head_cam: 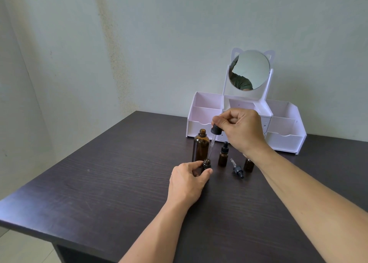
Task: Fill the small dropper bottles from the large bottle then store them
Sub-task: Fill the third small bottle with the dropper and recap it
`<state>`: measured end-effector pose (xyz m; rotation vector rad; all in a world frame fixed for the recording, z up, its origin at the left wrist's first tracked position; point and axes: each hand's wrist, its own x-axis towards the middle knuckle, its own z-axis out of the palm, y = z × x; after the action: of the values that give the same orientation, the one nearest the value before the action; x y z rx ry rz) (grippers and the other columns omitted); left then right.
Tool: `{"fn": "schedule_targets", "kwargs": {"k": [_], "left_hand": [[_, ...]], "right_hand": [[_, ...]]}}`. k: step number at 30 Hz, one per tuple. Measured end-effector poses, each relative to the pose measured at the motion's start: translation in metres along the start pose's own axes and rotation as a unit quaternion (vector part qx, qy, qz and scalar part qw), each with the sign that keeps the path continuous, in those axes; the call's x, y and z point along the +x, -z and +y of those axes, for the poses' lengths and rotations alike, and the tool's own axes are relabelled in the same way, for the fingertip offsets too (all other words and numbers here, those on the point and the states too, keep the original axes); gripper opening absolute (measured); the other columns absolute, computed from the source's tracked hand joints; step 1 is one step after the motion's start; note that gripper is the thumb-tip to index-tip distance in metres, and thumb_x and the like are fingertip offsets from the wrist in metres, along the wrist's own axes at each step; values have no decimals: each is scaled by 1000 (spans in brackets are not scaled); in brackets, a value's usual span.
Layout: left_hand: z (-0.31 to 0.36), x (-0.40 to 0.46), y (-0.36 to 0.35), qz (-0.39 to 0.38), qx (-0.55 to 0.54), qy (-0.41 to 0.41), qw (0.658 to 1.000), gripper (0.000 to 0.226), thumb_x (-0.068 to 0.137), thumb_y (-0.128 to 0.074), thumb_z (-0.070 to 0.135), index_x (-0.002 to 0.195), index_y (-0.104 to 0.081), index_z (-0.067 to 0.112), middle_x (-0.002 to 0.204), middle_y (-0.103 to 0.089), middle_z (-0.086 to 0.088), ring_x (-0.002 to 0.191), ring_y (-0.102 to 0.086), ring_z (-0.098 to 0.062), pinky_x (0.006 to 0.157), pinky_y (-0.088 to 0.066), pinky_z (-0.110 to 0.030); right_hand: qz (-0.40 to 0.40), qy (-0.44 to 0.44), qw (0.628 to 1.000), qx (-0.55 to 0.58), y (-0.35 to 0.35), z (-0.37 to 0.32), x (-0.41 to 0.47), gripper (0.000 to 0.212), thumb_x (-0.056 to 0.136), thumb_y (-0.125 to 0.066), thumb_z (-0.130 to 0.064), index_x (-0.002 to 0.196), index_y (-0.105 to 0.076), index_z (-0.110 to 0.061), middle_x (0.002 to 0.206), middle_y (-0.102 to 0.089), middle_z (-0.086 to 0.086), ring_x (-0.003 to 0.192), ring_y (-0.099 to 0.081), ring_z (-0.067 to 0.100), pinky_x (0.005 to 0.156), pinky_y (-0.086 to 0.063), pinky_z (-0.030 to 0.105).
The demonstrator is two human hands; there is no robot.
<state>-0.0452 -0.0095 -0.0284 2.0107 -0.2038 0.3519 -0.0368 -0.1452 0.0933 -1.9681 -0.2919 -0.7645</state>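
Observation:
The large amber bottle (201,145) stands uncapped on the dark table. Just in front of it, my left hand (189,181) grips a small open amber bottle (206,164) on the tabletop. My right hand (241,131) pinches the bulb of a long dropper (214,138) with a black cap; its glass tip reaches the small bottle's mouth. To the right stands a capped small bottle (223,155). A loose small dropper (237,169) lies on the table next to another small bottle (249,165), partly hidden by my right wrist.
A white organiser (286,127) with open compartments and a round mirror (250,69) stands against the wall at the back of the table (99,183). The table's left and front edges drop to a tiled floor.

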Motion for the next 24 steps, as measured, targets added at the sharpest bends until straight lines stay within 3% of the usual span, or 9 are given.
{"fn": "schedule_targets", "kwargs": {"k": [3, 6, 9, 13, 16, 21, 24], "left_hand": [[-1, 0, -1, -4, -1, 0, 1000, 41, 85, -68, 44, 122, -67, 26, 67, -60, 13, 61, -56, -3, 65, -51, -20], [-1, 1, -2, 5, 1, 2, 1000, 47, 84, -69, 46, 125, -65, 25, 69, -60, 13, 64, -56, -3, 70, -53, -22], [-2, 1, -2, 4, -2, 4, 1000, 45, 84, -69, 45, 125, -65, 25, 68, -58, 15, 62, -55, -2, 68, -49, -18], [-2, 0, -2, 0, -6, 4, 1000, 42, 85, -68, 46, 122, -67, 27, 62, -55, 15, 58, -53, -2, 63, -45, -16], [-1, 0, -1, -3, 0, 1, 1000, 42, 85, -68, 45, 123, -66, 26, 63, -55, 15, 59, -54, -2, 64, -47, -17], [0, 0, 0, -4, 13, 0, 1000, 49, 86, -67, 46, 129, -61, 25, 75, -61, 12, 67, -57, -3, 78, -56, -24], [2, 0, 0, 0, 19, 2, 1000, 49, 86, -66, 46, 130, -61, 25, 78, -62, 10, 69, -58, -3, 77, -55, -22]], "right_hand": [[-12, -13, 1000, 5, 2, 0, 2, 10, 84, -72, -15, 78, -73, -8, 71, -73, -1, 64, -71, 7, 71, -58, 25], [-24, -26, 999, 24, 6, -4, 7, 11, 85, -71, -14, 74, -72, -15, 68, -73, -5, 64, -72, 11, 74, -58, 30], [22, -25, 998, 57, 9, -8, 20, 14, 85, -71, -13, 72, -70, -18, 69, -73, -3, 66, -73, 15, 77, -59, 35], [90, 6, 994, 54, 5, -14, 39, 9, 85, -71, -15, 81, -71, -8, 72, -72, 1, 62, -69, 2, 69, -57, 20], [97, 24, 994, 37, -3, -15, 46, 13, 87, -68, -15, 85, -71, -2, 72, -70, 2, 58, -65, -6, 60, -48, 7], [72, 16, 997, 8, -16, -3, 49, 12, 86, -69, -18, 80, -71, -8, 69, -72, 1, 60, -68, 3, 65, -54, 16], [33, -10, 999, 1, -25, 6, 44, 12, 86, -69, -18, 82, -72, -6, 72, -73, 4, 63, -70, 6, 67, -54, 19]]}}
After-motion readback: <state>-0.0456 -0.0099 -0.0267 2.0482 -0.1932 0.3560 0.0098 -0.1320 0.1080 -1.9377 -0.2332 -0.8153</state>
